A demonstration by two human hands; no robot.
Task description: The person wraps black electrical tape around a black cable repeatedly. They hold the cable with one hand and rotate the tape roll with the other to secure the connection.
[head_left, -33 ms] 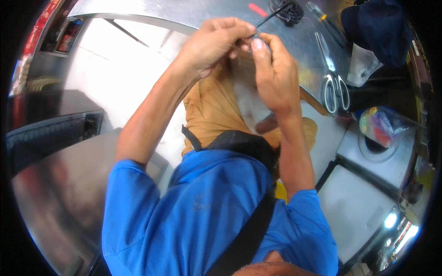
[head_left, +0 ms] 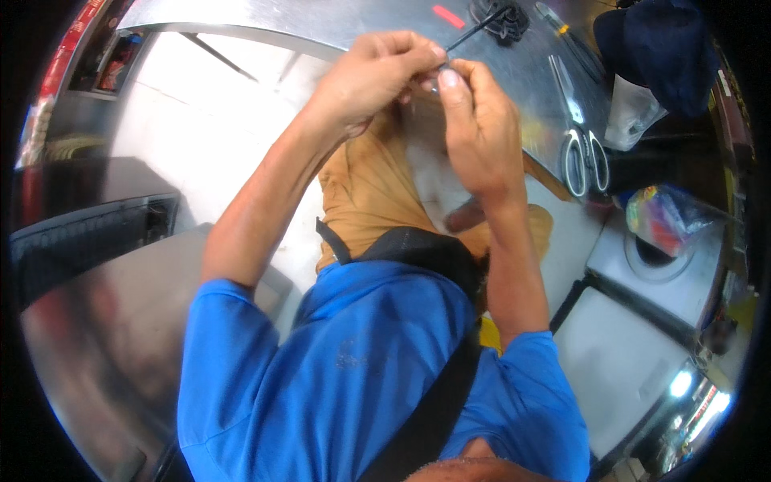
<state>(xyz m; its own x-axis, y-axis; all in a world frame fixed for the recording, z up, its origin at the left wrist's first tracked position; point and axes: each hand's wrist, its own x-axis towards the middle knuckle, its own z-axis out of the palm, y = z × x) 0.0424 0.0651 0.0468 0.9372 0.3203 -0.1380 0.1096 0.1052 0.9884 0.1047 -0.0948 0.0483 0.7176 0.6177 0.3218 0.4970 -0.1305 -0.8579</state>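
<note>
My left hand (head_left: 385,76) pinches a thin black cable (head_left: 471,30) near the table's front edge. The cable slants up to the right to a dark coiled bundle (head_left: 506,20). My right hand (head_left: 478,120) is closed just below and beside the left, thumb against forefinger on something small at the cable's lower end, mostly hidden by the fingers. A red strip (head_left: 446,15) lies beyond my fingers. Right of my hands are white-and-black handled scissors (head_left: 574,120) and a yellow-and-black handled cutting tool (head_left: 570,36).
The steel table (head_left: 265,26) spans the top. A dark cloth (head_left: 666,52) and clear bag (head_left: 630,116) sit at right. Below are a white appliance (head_left: 614,337) and a colourful bagged item (head_left: 666,217). A dark-fronted unit (head_left: 88,233) and shelving (head_left: 116,60) stand at left.
</note>
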